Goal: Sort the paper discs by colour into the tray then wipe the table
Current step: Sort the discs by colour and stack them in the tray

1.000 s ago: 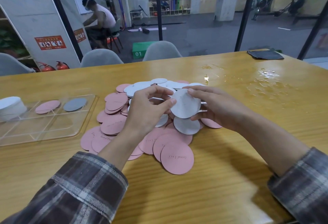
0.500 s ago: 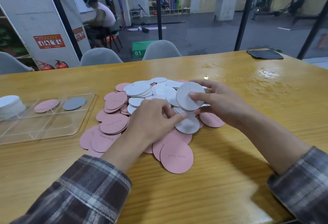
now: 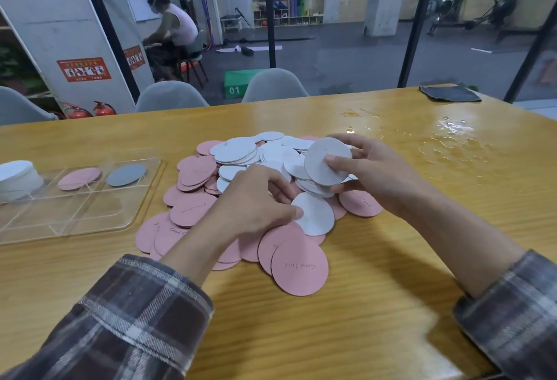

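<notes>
A heap of pink and white paper discs (image 3: 241,162) lies in the middle of the wooden table (image 3: 301,334). My right hand (image 3: 370,173) holds a small stack of white discs (image 3: 327,161) tilted up over the heap's right side. My left hand (image 3: 256,201) is down on the heap, thumb on a flat white disc (image 3: 316,214). A clear divided tray (image 3: 90,217) sits at the left. It holds a stack of white discs (image 3: 18,174), one pink disc (image 3: 79,178) and one grey disc (image 3: 126,174), each in its own compartment.
Water is spilled over the table's far right (image 3: 452,138). A dark cloth (image 3: 450,94) lies at the far right corner. Grey chairs (image 3: 274,85) stand behind the far edge. Beyond a glass wall a person (image 3: 171,33) sits.
My left hand let go of the held disc and dropped onto the heap, its thumb now on a flat white disc. My right hand moved the white stack slightly up and right.
</notes>
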Demonstrator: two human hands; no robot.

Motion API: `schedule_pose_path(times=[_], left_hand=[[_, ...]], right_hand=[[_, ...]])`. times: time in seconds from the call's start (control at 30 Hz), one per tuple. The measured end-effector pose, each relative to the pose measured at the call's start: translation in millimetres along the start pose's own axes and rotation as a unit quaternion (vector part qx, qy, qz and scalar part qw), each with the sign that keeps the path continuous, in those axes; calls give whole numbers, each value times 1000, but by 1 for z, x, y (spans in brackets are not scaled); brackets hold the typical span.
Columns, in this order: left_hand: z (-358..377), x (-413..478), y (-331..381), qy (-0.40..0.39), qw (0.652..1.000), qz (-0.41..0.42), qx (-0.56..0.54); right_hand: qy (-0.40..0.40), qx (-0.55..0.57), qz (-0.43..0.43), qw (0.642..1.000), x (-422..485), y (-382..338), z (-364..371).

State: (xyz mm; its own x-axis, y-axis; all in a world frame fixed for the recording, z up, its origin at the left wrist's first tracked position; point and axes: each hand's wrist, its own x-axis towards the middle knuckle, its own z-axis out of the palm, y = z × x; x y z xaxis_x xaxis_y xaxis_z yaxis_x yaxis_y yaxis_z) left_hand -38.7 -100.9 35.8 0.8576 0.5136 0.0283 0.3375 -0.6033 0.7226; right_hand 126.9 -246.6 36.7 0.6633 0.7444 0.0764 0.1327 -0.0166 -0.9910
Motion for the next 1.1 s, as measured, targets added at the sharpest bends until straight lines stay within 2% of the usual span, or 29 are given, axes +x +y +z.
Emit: schedule_pose_path(times=[0.2, 0.47, 0.67, 1.1], left_hand=[[-16, 0, 3, -37, 989, -22, -142], [-12, 7, -2, 34, 967, 6, -254], [1, 9, -4, 80, 956, 20, -283], [10, 6, 1, 132, 947, 47, -287]], right_hand=[[4, 1, -4, 1000, -2, -3, 1], [-26, 33, 31, 999, -3, -4, 7], [-52, 80, 65, 993, -3, -6, 10], [-111, 13, 40, 993, -5, 0, 9]])
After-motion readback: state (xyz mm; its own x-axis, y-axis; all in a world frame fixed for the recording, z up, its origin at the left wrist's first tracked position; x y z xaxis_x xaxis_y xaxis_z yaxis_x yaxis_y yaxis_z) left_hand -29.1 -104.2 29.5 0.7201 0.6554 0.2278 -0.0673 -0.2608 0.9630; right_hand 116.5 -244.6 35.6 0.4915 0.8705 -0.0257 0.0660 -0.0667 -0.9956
